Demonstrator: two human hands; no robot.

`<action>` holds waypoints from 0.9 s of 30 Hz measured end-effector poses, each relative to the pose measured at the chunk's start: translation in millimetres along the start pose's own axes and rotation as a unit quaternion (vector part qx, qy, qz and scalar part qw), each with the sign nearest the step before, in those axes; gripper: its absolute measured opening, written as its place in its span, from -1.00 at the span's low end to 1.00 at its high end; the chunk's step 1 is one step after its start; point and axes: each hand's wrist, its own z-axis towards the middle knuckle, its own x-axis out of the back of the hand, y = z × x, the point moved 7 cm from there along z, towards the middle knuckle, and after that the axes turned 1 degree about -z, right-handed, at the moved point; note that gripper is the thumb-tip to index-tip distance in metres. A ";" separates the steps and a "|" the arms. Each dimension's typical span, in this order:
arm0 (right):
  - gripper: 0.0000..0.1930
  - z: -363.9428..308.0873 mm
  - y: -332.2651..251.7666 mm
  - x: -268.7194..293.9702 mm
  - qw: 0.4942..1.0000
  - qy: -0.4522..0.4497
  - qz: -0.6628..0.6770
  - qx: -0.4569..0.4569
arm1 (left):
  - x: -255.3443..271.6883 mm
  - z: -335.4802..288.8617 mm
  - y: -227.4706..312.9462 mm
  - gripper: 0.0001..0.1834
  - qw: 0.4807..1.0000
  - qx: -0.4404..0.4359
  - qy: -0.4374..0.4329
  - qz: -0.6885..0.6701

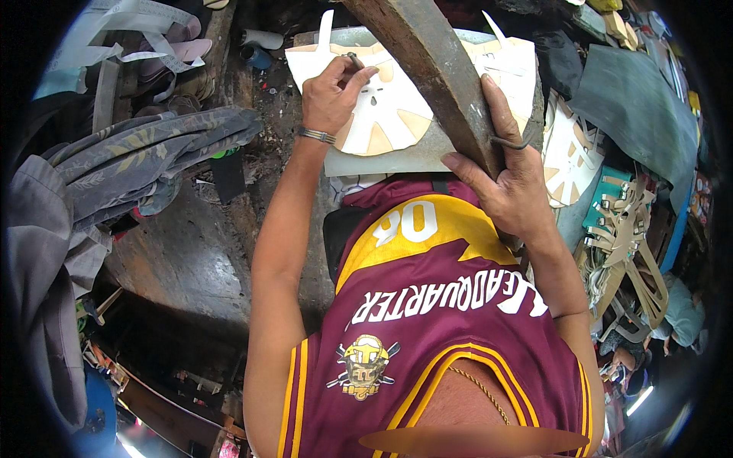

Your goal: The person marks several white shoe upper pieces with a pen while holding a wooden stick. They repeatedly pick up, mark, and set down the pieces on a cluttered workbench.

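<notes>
My left hand (334, 98) pinches a short dark metal punch (355, 59) over a white and tan cut-out piece (385, 114). Small dark slots show in the piece just beside my fingers. In my right hand (515, 183) is the lower end of a thick, worn brown bar (427, 65), with thumb and fingers around its sides. The bar slants up and left across the work and hides part of it. A second white piece (511, 69) lies to the right behind the bar. Both pieces rest on a pale grey board (382, 165).
To the right lie more white cut-outs (565, 156), a dark green sheet (634, 107) and tan strapped pieces with buckles (615, 221). Dark patterned cloth (153, 153) is heaped at left. A small blue container (259, 57) stands at the far left. A person (682, 309) is at far right.
</notes>
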 end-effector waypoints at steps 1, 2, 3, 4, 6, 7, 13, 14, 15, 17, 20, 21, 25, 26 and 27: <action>0.05 -0.2 0.2 -0.5 1.000 -0.003 -0.004 0.002 | 0.4 -0.3 2.3 -0.66 1.000 -0.008 0.001 0.001; 0.05 -0.3 0.7 -0.4 1.000 -0.001 -0.005 0.003 | 0.8 -0.5 4.0 -0.67 1.000 -0.012 0.002 0.004; 0.05 -0.3 0.9 -0.6 1.000 0.000 -0.007 0.005 | 1.3 -0.8 5.7 -0.67 1.000 -0.015 0.004 0.008; 0.06 -0.4 1.1 -0.7 1.000 0.001 -0.009 0.006 | 1.4 -1.0 6.6 -0.68 1.000 -0.013 0.002 0.010; 0.05 -0.7 0.9 -1.6 1.000 0.000 -0.013 0.010 | 1.8 -1.2 7.6 -0.69 1.000 -0.008 0.003 0.021; 0.05 -0.9 0.5 -1.7 1.000 0.001 -0.016 0.014 | 1.5 -1.2 8.7 -0.69 1.000 -0.011 -0.001 0.018; 0.06 -1.8 2.3 -4.9 1.000 -0.004 -0.007 0.004 | 1.2 -1.3 10.7 -0.69 0.999 -0.027 0.001 0.022; 0.04 -1.6 1.9 -4.0 1.000 0.009 -0.012 0.010 | 0.7 -0.7 10.7 -0.69 1.000 -0.029 0.003 0.012; 0.02 -1.6 1.2 -3.1 0.999 0.023 -0.014 0.017 | 0.4 -0.6 10.6 -0.69 1.000 -0.031 0.006 0.001; -0.01 -1.5 0.6 -3.2 0.999 0.035 -0.018 0.023 | -1.3 -0.7 10.2 -0.68 0.999 -0.035 0.002 0.006; -0.01 -0.5 0.5 -5.1 0.999 0.029 -0.022 0.017 | -1.4 -1.3 11.7 -0.68 0.997 -0.065 0.007 0.036; -0.01 0.2 0.0 -4.8 0.999 0.028 -0.024 0.015 | -1.4 -1.7 12.2 -0.68 0.996 -0.080 0.010 0.050; 0.06 2.9 -5.0 -1.9 1.000 -0.014 -0.022 0.009 | -2.5 -4.6 8.1 -0.69 0.992 -0.110 0.020 0.057; 0.08 3.1 -13.8 4.6 0.998 0.019 -0.007 0.057 | -3.3 -4.7 6.4 -0.70 0.992 -0.114 0.026 0.047; 0.10 2.1 -21.9 10.9 0.993 0.054 0.011 0.100 | -4.4 -4.9 3.3 -0.70 0.993 -0.109 0.027 0.039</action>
